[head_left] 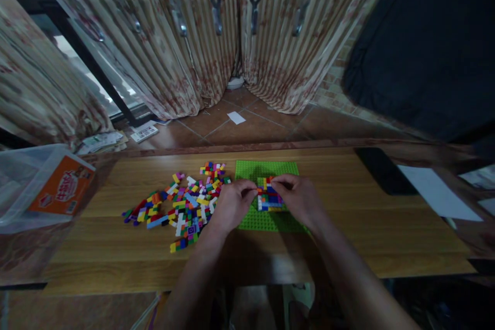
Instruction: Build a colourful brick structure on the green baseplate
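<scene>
A green studded baseplate [251,223] lies on the wooden table, with a block of many-coloured toy bricks [270,201] built up on its middle. At the left side of this block is my left hand [234,203], thumb and forefinger pinched together by a small orange-red piece. My right hand [299,198] reaches in from the other side, its fingertips pinched at the block's upper right edge. Whatever sits between the right fingertips is too small to make out. Left of the baseplate spreads a loose heap of mixed bricks [191,201], close to my left forearm.
A clear plastic box [31,160] with an orange label stands at the table's left end. A black phone-like slab [382,170] and a white sheet [439,193] lie on the right. Curtains [209,62] hang beyond the table [340,237].
</scene>
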The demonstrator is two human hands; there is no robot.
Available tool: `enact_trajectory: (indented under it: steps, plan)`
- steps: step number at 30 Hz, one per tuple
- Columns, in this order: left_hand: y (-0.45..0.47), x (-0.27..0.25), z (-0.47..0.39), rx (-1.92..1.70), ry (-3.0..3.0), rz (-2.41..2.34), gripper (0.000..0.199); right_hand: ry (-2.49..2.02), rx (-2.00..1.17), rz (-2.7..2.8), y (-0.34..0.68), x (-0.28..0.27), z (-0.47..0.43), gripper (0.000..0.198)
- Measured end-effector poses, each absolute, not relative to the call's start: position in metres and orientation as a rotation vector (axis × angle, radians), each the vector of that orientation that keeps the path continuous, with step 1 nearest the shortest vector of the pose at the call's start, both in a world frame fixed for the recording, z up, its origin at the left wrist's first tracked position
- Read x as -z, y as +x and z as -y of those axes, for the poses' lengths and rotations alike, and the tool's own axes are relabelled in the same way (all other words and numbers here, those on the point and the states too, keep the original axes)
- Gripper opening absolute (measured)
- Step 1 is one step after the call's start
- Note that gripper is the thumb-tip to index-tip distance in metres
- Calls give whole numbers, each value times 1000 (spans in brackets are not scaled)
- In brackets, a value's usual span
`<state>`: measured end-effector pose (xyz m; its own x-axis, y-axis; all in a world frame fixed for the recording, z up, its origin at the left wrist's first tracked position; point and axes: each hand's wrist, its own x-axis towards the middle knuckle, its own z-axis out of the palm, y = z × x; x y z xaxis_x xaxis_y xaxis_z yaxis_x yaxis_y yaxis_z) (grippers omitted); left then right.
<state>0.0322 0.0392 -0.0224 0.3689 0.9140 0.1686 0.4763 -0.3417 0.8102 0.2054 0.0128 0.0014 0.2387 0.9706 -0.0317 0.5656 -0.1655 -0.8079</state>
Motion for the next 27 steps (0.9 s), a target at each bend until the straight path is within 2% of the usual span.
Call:
enact_trajectory:
  steps: [18,27]
  plan:
    - [38,30,-37,-805,1689,-1267,22,-1734,-672,1593,201,3,-7,22]
    - [45,20,-35,-793,1734,-1358,20,-1650,-632,1763,202,8,-1,32]
